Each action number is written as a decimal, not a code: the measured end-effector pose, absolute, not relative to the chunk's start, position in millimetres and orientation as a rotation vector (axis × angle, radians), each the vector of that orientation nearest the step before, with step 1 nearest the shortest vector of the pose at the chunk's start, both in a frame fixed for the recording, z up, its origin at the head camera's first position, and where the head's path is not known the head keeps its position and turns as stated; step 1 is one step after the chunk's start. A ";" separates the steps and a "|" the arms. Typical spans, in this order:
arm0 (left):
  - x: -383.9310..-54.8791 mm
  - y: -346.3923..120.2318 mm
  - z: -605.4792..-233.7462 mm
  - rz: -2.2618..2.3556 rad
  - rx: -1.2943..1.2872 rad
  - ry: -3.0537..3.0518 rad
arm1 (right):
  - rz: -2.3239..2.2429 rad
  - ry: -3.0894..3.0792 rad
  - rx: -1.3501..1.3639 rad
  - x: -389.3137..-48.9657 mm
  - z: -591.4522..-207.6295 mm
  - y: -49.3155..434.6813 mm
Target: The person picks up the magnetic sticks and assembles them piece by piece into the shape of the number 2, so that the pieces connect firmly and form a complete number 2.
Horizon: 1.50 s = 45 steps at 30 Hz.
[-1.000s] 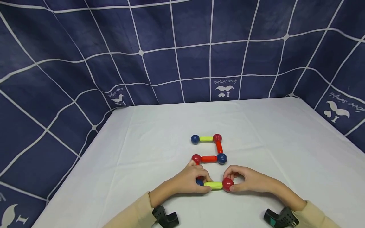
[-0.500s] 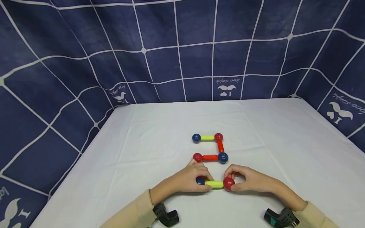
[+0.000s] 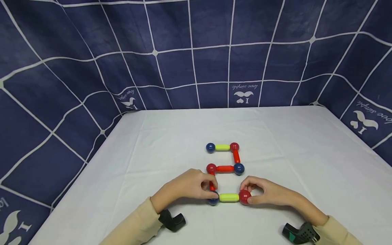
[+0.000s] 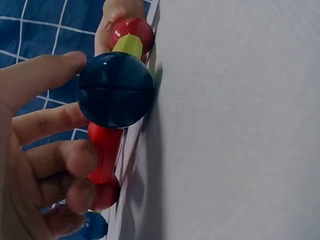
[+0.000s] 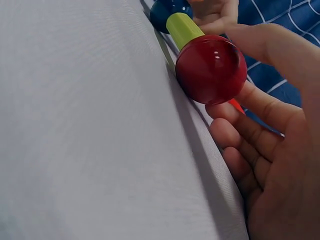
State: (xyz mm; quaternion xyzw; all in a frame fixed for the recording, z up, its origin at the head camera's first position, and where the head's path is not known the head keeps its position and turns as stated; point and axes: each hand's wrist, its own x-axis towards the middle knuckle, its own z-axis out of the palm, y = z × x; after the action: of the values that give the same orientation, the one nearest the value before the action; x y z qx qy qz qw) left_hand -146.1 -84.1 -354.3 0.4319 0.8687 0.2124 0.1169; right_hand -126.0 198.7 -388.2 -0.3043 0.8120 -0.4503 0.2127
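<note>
A chain of magnetic balls and rods lies on the white cloth in a shape like a 2. My left hand point(image 3: 196, 185) pinches the blue ball point(image 4: 115, 90) at its lower left corner, thumb and index finger against the sides. A red rod point(image 4: 105, 150) runs from that ball up to a red ball point(image 3: 211, 168). At the lower right end, my right hand point(image 3: 266, 194) holds another red ball point(image 5: 211, 69) between thumb and fingers. Between the two held balls lies a yellow-green rod point(image 3: 229, 197), its ends meeting both.
Farther back, the chain goes on with a red rod point(image 3: 225, 169), a blue ball point(image 3: 239, 169), an upright red rod point(image 3: 236, 156), a red ball point(image 3: 234, 147), a yellow-green rod point(image 3: 222, 147) and a blue ball point(image 3: 210, 147). A dark blue gridded curtain point(image 3: 211, 64) surrounds the table.
My left hand has shifted left from the yellow-green rod onto the blue ball, uncovering the red rod at the left. The right hand keeps its hold on the red ball.
</note>
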 end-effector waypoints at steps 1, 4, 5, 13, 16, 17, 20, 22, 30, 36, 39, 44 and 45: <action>-146.9 -85.0 -355.1 0.667 1.203 2.479 | -1.271 2.253 -0.864 -126.6 -389.4 199.4; -148.9 -86.8 -358.1 0.794 1.072 2.300 | -1.384 2.245 -0.919 -128.8 -393.4 201.3; -149.5 -87.4 -359.4 0.827 1.050 2.255 | -1.429 2.255 -0.918 -129.5 -394.9 201.7; -156.5 -88.0 -371.9 0.982 0.998 2.064 | -1.605 2.627 -0.706 -136.3 -403.8 198.2; -158.8 -87.3 -375.2 1.021 0.959 2.022 | -1.526 2.727 -0.636 -138.4 -404.4 195.5; -159.3 -87.0 -376.1 1.033 0.943 2.009 | -1.473 2.756 -0.626 -138.4 -404.5 194.5; -160.4 -86.3 -377.3 1.062 0.906 1.975 | -1.316 2.809 -0.598 -137.5 -404.2 191.0; -160.7 -85.7 -377.3 1.068 0.896 1.961 | -1.268 2.830 -0.582 -137.1 -403.7 187.7; -160.4 -86.5 -376.3 1.040 0.928 1.995 | -1.386 2.801 -0.469 -144.3 -402.3 177.8; -158.8 -86.1 -370.8 0.982 0.962 2.096 | -1.380 2.787 -0.490 -155.3 -400.2 177.3; -161.3 -85.3 -365.1 0.962 0.971 2.158 | -1.383 2.776 -0.505 -164.4 -397.2 176.6; -176.0 -85.0 -358.9 0.967 1.005 2.241 | -1.403 2.761 -0.496 -185.1 -392.2 176.9; -180.1 -84.8 -358.6 0.966 1.015 2.259 | -1.412 2.760 -0.484 -189.8 -391.3 177.3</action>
State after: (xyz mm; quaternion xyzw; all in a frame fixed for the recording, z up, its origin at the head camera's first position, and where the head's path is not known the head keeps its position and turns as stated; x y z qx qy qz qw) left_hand -180.1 -84.8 -358.6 0.3707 0.8251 0.3529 0.2394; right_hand -189.8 177.3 -391.3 -0.1541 0.8796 -0.4501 0.0018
